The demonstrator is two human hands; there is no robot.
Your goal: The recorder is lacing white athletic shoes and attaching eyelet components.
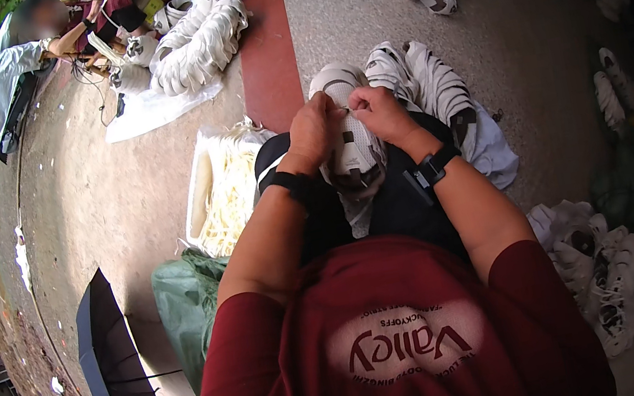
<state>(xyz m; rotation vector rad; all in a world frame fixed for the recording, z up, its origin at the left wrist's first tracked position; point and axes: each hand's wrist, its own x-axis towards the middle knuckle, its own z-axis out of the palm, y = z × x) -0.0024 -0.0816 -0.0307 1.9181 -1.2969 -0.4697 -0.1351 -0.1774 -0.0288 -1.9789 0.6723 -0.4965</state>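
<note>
A white and grey shoe upper [351, 160] with brown patches lies across my lap, its toe pointing away from me. My left hand [311, 133] is closed in a pinch at its left side, near the throat opening. On the opposite side, my right hand [385, 113] is pinched with its fingertips by the same part. The fingertips are close together above the shoe, and whatever small thing they hold is too small to make out. Just beyond my right hand stands a nested row of similar white shoe uppers [439, 81].
A white box [197, 187] of cream laces sits left of my knee, near a green sack [181, 294] and a dark umbrella [113, 361]. More shoe uppers [602, 275] lie at right. A co-worker handles straps at far left, beside stacked uppers [197, 49].
</note>
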